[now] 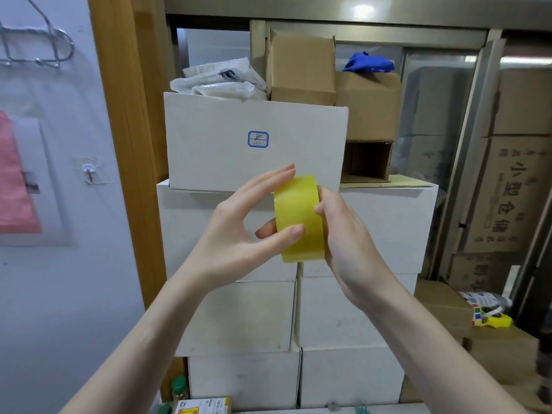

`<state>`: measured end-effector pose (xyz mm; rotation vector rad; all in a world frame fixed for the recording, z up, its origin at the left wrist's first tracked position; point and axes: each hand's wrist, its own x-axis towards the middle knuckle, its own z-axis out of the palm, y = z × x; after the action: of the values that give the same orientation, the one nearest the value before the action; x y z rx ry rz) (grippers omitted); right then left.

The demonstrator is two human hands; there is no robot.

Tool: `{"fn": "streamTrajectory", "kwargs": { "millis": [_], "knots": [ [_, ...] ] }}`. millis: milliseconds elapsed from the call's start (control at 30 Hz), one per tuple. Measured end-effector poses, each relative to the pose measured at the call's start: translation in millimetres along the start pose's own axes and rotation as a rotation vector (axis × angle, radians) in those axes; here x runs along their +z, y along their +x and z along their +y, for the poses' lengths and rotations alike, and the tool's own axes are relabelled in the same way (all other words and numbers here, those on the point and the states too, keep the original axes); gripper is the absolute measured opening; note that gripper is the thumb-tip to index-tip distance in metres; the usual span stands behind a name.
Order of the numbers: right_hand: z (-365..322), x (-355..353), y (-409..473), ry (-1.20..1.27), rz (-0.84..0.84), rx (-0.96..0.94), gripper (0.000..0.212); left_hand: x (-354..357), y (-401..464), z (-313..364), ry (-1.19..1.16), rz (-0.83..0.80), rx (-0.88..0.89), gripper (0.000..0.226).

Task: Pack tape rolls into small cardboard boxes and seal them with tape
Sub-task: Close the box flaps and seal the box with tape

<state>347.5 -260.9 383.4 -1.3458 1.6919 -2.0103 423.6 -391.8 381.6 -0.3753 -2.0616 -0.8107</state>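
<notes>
A yellow tape roll [298,216] is held up at chest height in front of a stack of white boxes. My right hand [346,231] grips it from the right side, fingers curled behind it. My left hand [239,231] touches it from the left, thumb on its outer face and fingers stretched along its top and back. Small brown cardboard boxes [301,70] stand on top of the stack, and one open box [366,161] lies on its side beneath them.
A white box with a blue label [257,144] tops a stack of white cartons [382,222]. Plastic bags [218,80] and a blue cloth [369,62] lie above. Large printed brown cartons [513,192] stand right. A wall with hooks [89,171] is left.
</notes>
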Motion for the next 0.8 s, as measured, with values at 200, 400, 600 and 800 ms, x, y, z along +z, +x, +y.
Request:
{"fn": "streamTrajectory", "kwargs": {
  "millis": [200, 400, 600, 800],
  "knots": [
    [-11, -10, -4, 0.051, -0.270, -0.010, 0.046, 0, 1, -3, 0.009, 0.005, -0.013, 0.054],
    [-25, -22, -8, -0.143, -0.273, -0.006, 0.045, -2, 3, 5, 0.114, 0.036, 0.081, 0.033],
    [-32, -24, -10, -0.231, -0.270, 0.003, 0.042, -1, 6, 11, 0.227, 0.091, 0.180, 0.025],
    [-32, -21, -13, -0.377, -0.265, 0.035, 0.024, -3, 14, 18, 0.225, 0.116, 0.191, 0.010]
  ]
}}
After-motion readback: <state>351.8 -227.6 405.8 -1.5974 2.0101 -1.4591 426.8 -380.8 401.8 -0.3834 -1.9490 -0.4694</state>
